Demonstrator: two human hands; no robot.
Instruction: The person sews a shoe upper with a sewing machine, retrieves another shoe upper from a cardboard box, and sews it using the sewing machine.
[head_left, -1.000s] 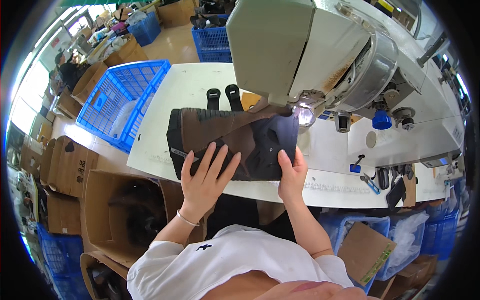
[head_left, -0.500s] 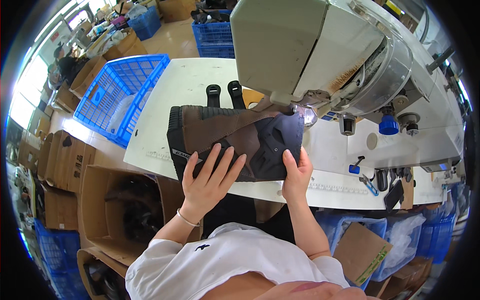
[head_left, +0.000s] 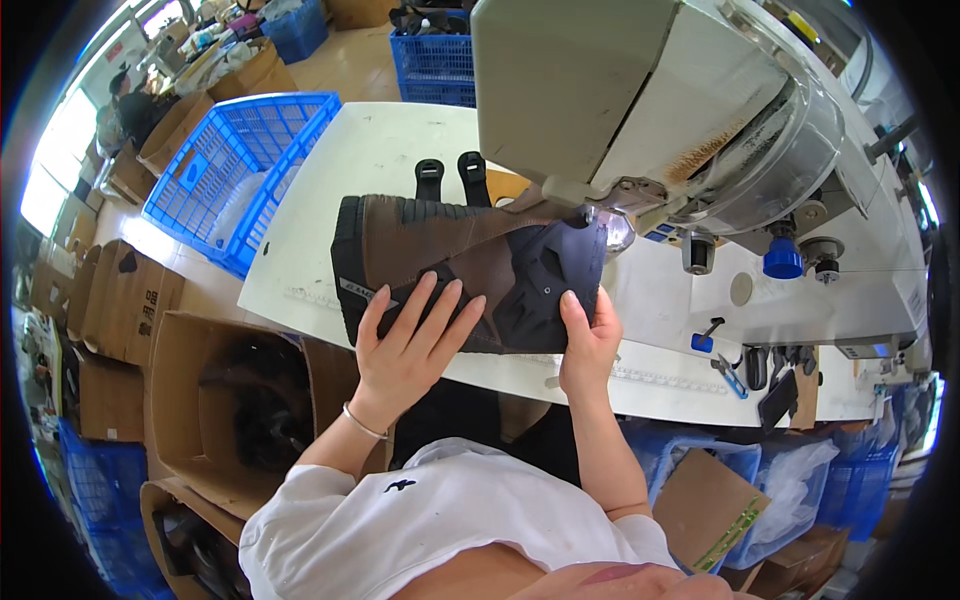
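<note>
A brown and black boot upper (head_left: 440, 245), with a ribbed black edge at its left end, lies under the head of a pale sewing machine (head_left: 560, 90). Two black straps with buckles (head_left: 429, 178) stick out beyond its far side. My left hand (head_left: 405, 340) rests on its near left part, fingers spread and lying flat. At its near right corner my right hand (head_left: 590, 335) grips the edge, thumb on top and the other fingers mostly hidden. The upper's far right edge meets the lit stitching area (head_left: 612, 228), where the needle cannot be made out.
A white table (head_left: 300, 230) carries the machine. Blue-handled snips (head_left: 733, 380) and a black tool (head_left: 778, 398) lie at its right. Left stand a blue crate (head_left: 240, 170) and an open cardboard box (head_left: 185, 390). Lower right are a cardboard sheet (head_left: 708, 510) and lined blue bins.
The whole view has shifted slightly, so the table and boxes appear a little higher. Both hands keep nearly the same places on the boot upper.
</note>
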